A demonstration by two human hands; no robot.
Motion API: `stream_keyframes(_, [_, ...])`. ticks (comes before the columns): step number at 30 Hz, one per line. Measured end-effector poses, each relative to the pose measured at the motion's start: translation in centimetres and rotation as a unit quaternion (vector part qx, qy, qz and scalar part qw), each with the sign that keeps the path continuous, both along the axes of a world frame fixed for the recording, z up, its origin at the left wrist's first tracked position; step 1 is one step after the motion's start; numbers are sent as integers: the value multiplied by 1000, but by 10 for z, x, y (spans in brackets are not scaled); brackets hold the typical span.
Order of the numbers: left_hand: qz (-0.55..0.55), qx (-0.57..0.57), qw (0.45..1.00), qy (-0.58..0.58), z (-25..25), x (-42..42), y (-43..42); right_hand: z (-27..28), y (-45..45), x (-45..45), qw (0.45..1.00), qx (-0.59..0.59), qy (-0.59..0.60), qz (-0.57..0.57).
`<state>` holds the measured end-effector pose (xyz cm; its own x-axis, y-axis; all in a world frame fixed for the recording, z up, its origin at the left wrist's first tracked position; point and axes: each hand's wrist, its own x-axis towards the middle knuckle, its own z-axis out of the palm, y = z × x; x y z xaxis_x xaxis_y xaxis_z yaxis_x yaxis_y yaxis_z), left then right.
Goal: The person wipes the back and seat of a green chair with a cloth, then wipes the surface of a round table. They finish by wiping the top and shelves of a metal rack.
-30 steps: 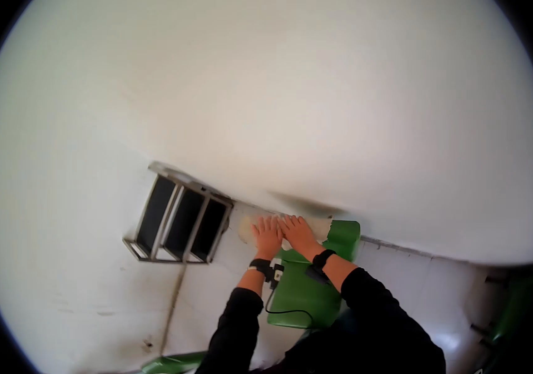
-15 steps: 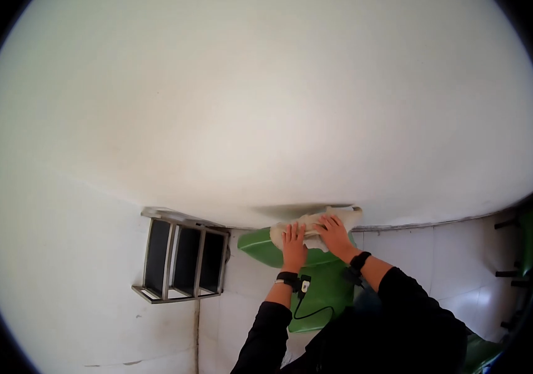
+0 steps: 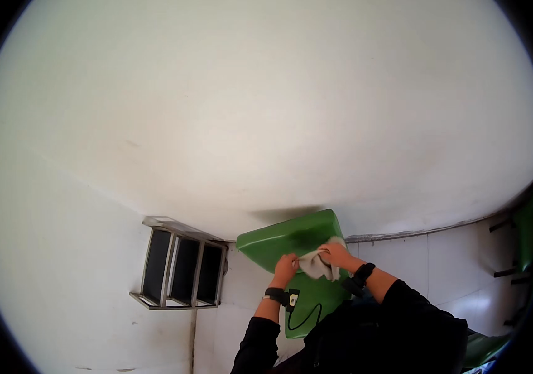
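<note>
A beige cloth hangs bunched between my two hands, in front of the backrest of a green chair. My left hand pinches the cloth's left edge with closed fingers. At its upper right, my right hand is closed on the same cloth, a bit of which sticks out above the knuckles. The chair's seat lies below my hands, partly hidden by my sleeves and body. Each wrist wears a black strap, and the left one carries a small device with a black cable.
A metal-framed rack with dark shelves stands left of the chair, by the wall corner. The pale wall rises right behind the backrest. More green chairs with black legs line the right side. Light tiles cover the floor.
Both hands have come off the top of the backrest and drawn back toward me with the cloth. The cloth, spread over the backrest before, is gathered between them, baring the green surface.
</note>
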<state>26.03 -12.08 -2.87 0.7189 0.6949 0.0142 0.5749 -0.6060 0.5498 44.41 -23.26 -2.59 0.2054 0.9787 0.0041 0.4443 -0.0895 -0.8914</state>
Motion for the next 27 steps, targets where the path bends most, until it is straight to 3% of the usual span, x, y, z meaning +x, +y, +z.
stream_keyframes(3, [16, -43, 999, -4, -3, -18, -15, -11, -19, 5, 996, -58, -25, 56])
stream_keyframes(5, [22, -41, 999, 25, -5, -24, -18, -23, -24, 12, 963, -168, -149, 147])
stream_keyframes(9, [-5, -1, 1000, 24, -13, -25, -19, -19, -28, 24, 943, -240, -198, 113])
stream_keyframes(11, [-24, 71, 995, 64, -6, -18, -7, -16, -19, 30, 948, -183, -259, 34])
stream_keyframes(12, [-24, 102, 988, 114, 4, -9, 1, 4, -17, 31, 964, -142, -224, -23])
stream_keyframes(15, [-22, 159, 985, 62, 73, 15, 12, 54, -3, 39, 958, 7, -210, -193])
stream_keyframes(16, [-17, 211, 977, -21, 86, 23, 18, 69, 6, 42, 959, 10, -203, -199])
stream_keyframes(17, [-15, 257, 960, -105, 96, 31, 23, 84, 12, 46, 943, 95, -219, -233])
stream_keyframes(18, [-23, 259, 960, -102, 104, 39, 26, 92, 17, 48, 919, 176, -233, -265])
stream_keyframes(20, [35, 290, 937, -190, 112, 54, 29, 95, 27, 50, 915, 187, -244, -260])
stream_keyframes(24, [16, 266, 950, -162, 63, 56, 48, 48, 37, 50, 937, 153, -247, -196])
stream_keyframes(27, [23, 179, 980, -83, 15, 44, 53, 18, 34, 46, 952, 98, -239, -167])
